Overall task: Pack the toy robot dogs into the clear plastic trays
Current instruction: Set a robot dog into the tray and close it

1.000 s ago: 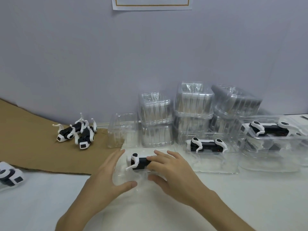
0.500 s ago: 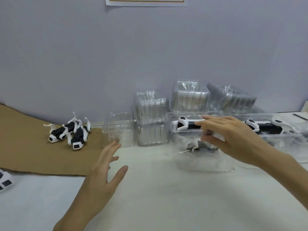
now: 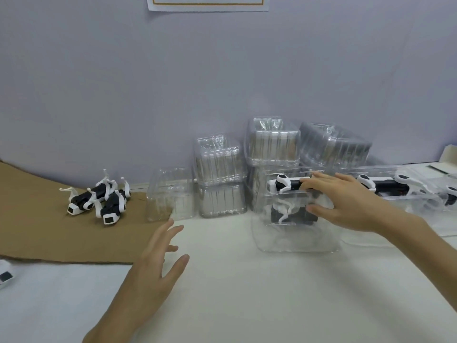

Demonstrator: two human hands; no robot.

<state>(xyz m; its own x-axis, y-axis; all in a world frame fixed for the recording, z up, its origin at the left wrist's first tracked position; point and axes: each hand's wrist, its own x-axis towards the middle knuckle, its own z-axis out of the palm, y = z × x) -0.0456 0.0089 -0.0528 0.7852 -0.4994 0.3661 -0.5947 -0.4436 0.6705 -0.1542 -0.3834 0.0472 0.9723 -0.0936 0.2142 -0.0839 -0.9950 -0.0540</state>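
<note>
Now the right hand (image 3: 346,201) seems to pinch the filled tray (image 3: 291,193), toy dog (image 3: 288,184) inside, atop a lower tray (image 3: 296,238); the left hand (image 3: 158,263) hovers spread wide. Seat it squarely before letting go.

Between the left hand (image 3: 158,263) and right hand (image 3: 346,204) bare white table (image 3: 235,280) lies open. Ahead of the left hand, an empty tray (image 3: 170,194) and stacked trays (image 3: 220,177) wall off the back. Left of it, toy dogs (image 3: 99,196) sit on cardboard (image 3: 37,231). The right hand grips a packed tray (image 3: 289,194), with more packed trays (image 3: 400,189) crowding its right.
</note>
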